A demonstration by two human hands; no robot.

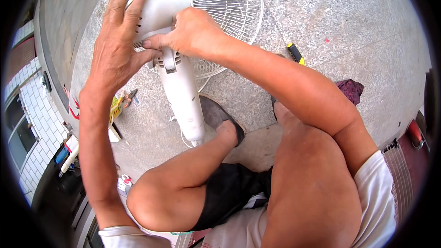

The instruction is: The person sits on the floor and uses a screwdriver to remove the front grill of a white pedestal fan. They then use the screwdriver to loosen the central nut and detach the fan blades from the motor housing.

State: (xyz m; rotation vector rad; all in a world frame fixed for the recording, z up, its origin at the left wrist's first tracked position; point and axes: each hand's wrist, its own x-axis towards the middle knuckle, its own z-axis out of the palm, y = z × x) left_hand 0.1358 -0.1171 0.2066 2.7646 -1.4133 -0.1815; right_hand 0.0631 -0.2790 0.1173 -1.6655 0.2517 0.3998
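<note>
A white electric fan (183, 96) lies on the speckled floor. Its wire grille (229, 7) is at the far end and its neck points toward me between my feet. My left hand (115, 41) grips the left side of the rounded motor housing (166, 7), fingers stretched along it and thumb near the neck joint. On the other side my right hand (195, 30) is closed at the housing's lower edge, with its thumb pressed by the joint where housing meets neck. The right fingertips are partly hidden, so anything small in them cannot be made out.
A black-and-yellow tool handle (295, 53) lies right of the grille, and a dark purple cloth (351, 91) farther right. Pliers (130, 97) and a yellow package (115, 109) are beyond my left forearm. My shoe (223, 118) is beside the neck.
</note>
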